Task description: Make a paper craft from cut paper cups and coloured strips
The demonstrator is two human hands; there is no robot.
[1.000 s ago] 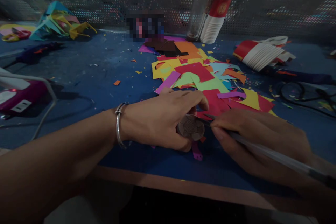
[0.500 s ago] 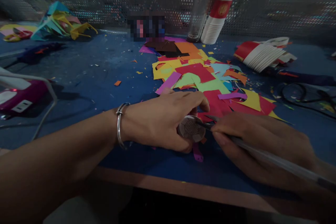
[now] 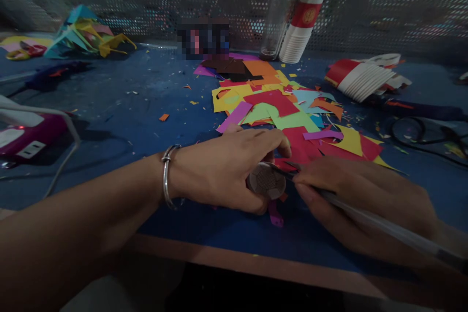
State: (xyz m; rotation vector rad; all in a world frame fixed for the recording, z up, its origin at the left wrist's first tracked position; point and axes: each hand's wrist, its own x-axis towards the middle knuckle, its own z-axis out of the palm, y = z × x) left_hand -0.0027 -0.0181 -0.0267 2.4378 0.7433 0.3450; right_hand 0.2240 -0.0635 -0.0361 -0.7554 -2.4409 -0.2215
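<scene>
My left hand (image 3: 228,168) curls its thumb and fingers around a small round piece (image 3: 268,181), greyish, with dark lines like a football's panels on its upper face. How deep the piece is stays hidden by my hand. A pen (image 3: 383,224) with a clear barrel and dark tip is pinched in my right hand (image 3: 365,200). Its tip meets the round piece near the upper right rim. Just below lies a purple paper strip (image 3: 275,215). Beyond both hands spreads a pile of coloured paper scraps (image 3: 300,119).
Behind the scraps stand a glass bottle (image 3: 280,19) and stacked paper cups (image 3: 300,34). More cups (image 3: 361,78) lie at right beside a glue gun (image 3: 420,107). Another glue gun (image 3: 54,75), a purple power strip (image 3: 32,139) and scissors (image 3: 25,51) are at left.
The pen tip has shifted slightly along the round piece's upper right area. My left hand keeps the same hold, and the view has tilted a little.
</scene>
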